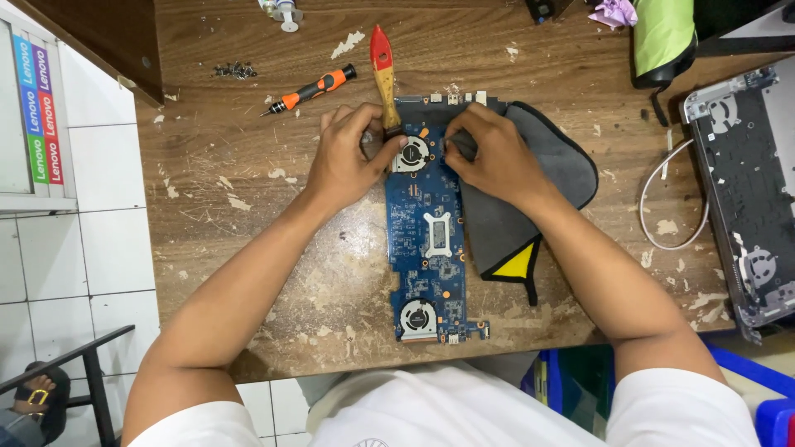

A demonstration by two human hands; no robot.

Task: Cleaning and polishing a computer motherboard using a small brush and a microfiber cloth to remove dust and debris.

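Observation:
A long blue circuit board (426,240) with two round fans lies upright on the worn wooden table (248,215). My left hand (348,157) rests at the board's upper left, fingers pressed by the upper fan (411,154) and against a paintbrush (383,74) with a wooden handle and red tip. My right hand (493,153) presses on the board's upper right edge, over a grey cloth (538,178) with black trim and a yellow corner. Whether the left hand grips the brush is unclear.
An orange and black screwdriver (310,88) and a small pile of screws (234,70) lie at the upper left. An opened laptop shell (745,182) and a white cable (671,203) sit at the right. A green pouch (662,37) is at the top right.

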